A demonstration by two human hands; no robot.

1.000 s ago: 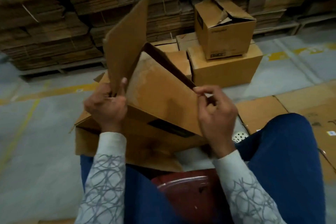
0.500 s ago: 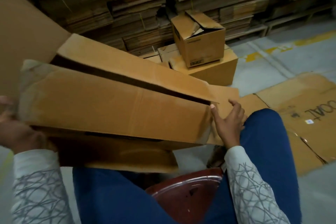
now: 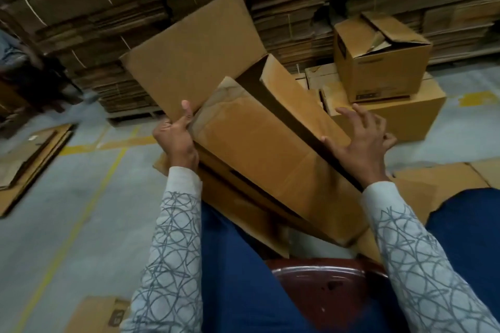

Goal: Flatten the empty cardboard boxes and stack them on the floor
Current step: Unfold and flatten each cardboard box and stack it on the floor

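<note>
Left hand (image 3: 177, 140) pinches the box (image 3: 257, 149) corner, right hand (image 3: 359, 140) spread flat, seemingly pressing; push evenly along the crease.

Two hands are counted — left hand (image 3: 177, 140), right hand (image 3: 357, 143). One half-collapsed box (image 3: 259, 149) is recorded, one small open box (image 3: 378, 62), one large closed box (image 3: 392, 113), one red stool (image 3: 324, 286).

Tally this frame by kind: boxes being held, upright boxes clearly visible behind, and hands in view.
Held box: 1
Upright boxes clearly seen: 2, small box on large box
Hands: 2, left hand, right hand
Total: 5
</note>
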